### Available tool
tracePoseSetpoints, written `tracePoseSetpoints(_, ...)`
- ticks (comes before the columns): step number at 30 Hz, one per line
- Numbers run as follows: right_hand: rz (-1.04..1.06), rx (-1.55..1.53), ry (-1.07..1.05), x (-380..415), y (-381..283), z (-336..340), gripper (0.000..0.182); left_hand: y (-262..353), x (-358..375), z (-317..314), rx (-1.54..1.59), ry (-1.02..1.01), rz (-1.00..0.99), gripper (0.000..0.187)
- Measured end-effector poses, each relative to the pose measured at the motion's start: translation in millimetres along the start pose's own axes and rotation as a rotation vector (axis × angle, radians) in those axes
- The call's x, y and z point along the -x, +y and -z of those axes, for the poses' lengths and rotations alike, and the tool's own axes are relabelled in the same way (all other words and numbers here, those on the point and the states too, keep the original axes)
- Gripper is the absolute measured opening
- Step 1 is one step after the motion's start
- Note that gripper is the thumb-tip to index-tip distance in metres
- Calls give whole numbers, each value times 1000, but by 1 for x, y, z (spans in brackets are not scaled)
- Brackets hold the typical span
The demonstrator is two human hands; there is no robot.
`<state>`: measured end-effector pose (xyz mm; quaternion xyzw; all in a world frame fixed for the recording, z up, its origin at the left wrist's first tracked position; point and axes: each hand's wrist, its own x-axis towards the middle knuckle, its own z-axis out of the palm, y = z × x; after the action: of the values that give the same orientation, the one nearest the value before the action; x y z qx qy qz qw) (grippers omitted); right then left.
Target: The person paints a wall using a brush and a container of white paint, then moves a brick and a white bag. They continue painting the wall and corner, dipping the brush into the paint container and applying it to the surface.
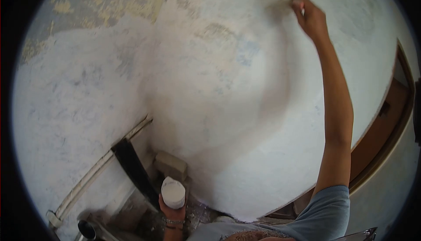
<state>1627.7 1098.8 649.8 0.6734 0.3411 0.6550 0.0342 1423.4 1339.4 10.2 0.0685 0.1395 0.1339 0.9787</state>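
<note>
High on the white, patchy wall [228, 87], my right hand [310, 18] is closed around the handle of a brush [280, 8], whose blurred head is at the wall surface. The right arm is stretched up, and its shadow falls on the wall to the left. Low in the view, my left hand [173, 211] holds a white cup [173, 192] from below and the side. The cup's top shows a white surface. A bracelet and a dark band are on the left wrist.
A pipe [83, 182] runs along the left wall, with a dark slanted board [133, 168] against it. Behind the cup lies a pale block [171, 165]. A metal tube [87, 229] is at bottom left. A brown door [377, 135] stands at right.
</note>
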Motion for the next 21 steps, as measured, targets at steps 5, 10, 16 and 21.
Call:
tracePoseSetpoints(5, 280, -217, -252, 180, -140, -67, 30, 2, 0, 7, 64, -30, 23, 54)
tracePoseSetpoints(10, 299, -610, -569, 349, -288, -116, 18, 4, 11, 11, 76, 18, -18, 52)
tracePoseSetpoints(16, -118, -713, -923, 372, -312, -155, 13, 18, 25, 22, 89, 34, -72, 51)
tracePoseSetpoints(21, -196, -509, -356, 187, -227, -141, 21, 27, 24, 22, 93, 100, -136, 50)
